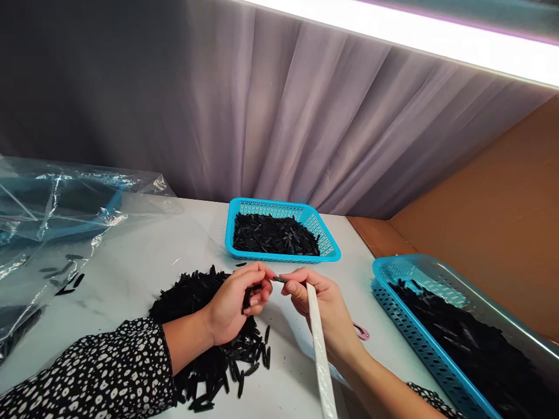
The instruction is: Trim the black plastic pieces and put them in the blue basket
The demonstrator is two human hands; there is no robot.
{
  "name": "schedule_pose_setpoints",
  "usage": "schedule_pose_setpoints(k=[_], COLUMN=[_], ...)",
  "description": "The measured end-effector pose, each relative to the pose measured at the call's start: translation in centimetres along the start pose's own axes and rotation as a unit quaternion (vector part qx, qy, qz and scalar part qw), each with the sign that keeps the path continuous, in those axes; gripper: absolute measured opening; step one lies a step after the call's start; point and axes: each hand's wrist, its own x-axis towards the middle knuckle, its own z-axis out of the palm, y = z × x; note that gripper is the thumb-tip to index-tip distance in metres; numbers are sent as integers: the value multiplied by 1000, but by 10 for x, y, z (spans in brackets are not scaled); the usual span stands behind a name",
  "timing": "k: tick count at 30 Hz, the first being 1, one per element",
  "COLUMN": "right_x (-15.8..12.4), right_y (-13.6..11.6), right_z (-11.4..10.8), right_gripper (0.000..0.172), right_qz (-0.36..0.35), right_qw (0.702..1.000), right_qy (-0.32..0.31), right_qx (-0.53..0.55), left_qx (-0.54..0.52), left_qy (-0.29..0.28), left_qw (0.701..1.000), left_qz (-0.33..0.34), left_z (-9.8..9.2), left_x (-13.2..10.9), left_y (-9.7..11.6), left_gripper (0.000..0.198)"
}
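Left hand (236, 302) and right hand (321, 297) angle inward over the counter (279, 390), short of its far edge; right pinches a dark piece (280, 280), left curls around black pieces (250, 295).

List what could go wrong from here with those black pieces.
1. The small dark piece, held only by the fingertips of the right hand, might slip and get lost among similar ones.
2. The patterned left sleeve, close to the pile of black pieces, could drag some away.
3. The white strip running down from the right hand may hamper its grip.
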Motion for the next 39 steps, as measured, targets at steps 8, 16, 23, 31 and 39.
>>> schedule_pose_setpoints(k=[8,16,23,31,39], right_x=[1,-1,0,6,7], right_y=[-7,-6,-6,-5,2], right_z=[-3,-7,-7,0,1], right_gripper=[23,8,17,24,44], right_qz=[-74,-138,-106,36,37], right_qw=[995,985,991,994,999], right_qy=[40,60,59,6,14], right_qx=[-48,-85,-64,103,36], left_qx=[33,57,109,144,198], left_qy=[-7,-30,-21,-10,-3], left_qw=[999,998,991,986,977], left_qz=[27,27,81,82,80], left_z=[0,1,2,4,1], left_x=[1,-1,-3,-4,-2], left_y=[-5,-5,-3,-7,-7], left_gripper=[22,43,31,22,25])
